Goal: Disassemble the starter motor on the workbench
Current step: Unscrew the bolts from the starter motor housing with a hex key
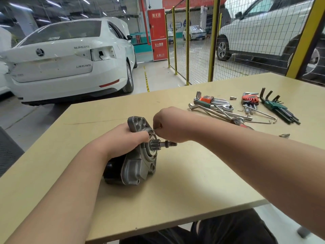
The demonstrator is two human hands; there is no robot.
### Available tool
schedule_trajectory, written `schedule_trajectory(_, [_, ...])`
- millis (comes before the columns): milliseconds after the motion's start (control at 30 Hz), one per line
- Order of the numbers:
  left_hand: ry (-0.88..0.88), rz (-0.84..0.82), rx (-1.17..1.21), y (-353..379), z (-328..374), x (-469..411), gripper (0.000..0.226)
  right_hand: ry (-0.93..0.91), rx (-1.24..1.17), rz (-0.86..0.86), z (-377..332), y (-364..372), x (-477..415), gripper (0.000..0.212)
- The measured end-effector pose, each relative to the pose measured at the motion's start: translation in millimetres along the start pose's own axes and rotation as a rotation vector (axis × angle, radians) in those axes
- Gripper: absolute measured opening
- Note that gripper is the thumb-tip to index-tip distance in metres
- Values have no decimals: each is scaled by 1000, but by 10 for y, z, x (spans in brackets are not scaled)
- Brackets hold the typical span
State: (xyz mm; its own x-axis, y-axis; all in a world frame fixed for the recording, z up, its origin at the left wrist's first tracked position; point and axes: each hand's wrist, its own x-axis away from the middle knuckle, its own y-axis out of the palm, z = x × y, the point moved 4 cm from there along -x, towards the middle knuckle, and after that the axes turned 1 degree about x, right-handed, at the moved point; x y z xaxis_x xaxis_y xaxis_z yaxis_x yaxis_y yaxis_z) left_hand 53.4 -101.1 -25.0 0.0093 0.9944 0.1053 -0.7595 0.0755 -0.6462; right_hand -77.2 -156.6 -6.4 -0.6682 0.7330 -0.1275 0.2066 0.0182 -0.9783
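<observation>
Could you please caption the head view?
Left hand grips starter motor; right hand pinches a small part at its flange.

Indoor car repair garage, white saloon car (66, 64) with a bare tail light opening (102, 53) parked on a concrete floor (158, 73), more cars (263, 27) behind a yellow-framed wire mesh fence (198, 41), red fire cabinet (158, 34), beige table (175, 191) strewn with hex key sets (276, 106) and ratchet wrenches (228, 107)

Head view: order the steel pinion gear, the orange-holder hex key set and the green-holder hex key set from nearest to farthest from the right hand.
1. Steel pinion gear on the grey starter motor, just below the right hand.
2. Orange-holder hex key set, farther back and to the right.
3. Green-holder hex key set, farthest to the right.
</observation>
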Motion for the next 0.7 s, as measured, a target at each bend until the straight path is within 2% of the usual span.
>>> schedule_trajectory(167, [-46,-99,14,-33,15,20,11,10,-53,-58,82,23,8,24])
schedule_trajectory(333, [-112,-206,2,-28,63,-4,10,-33,-110,-15,68,105,42,18])
schedule_trajectory(533, [-120,-190,-75,61,43,-102,16,0,-117,29,128,261,102,23])
schedule_trajectory(700, [-93,-162,-63,86,5,-106,16,45,-222,39,146,376,135,24])
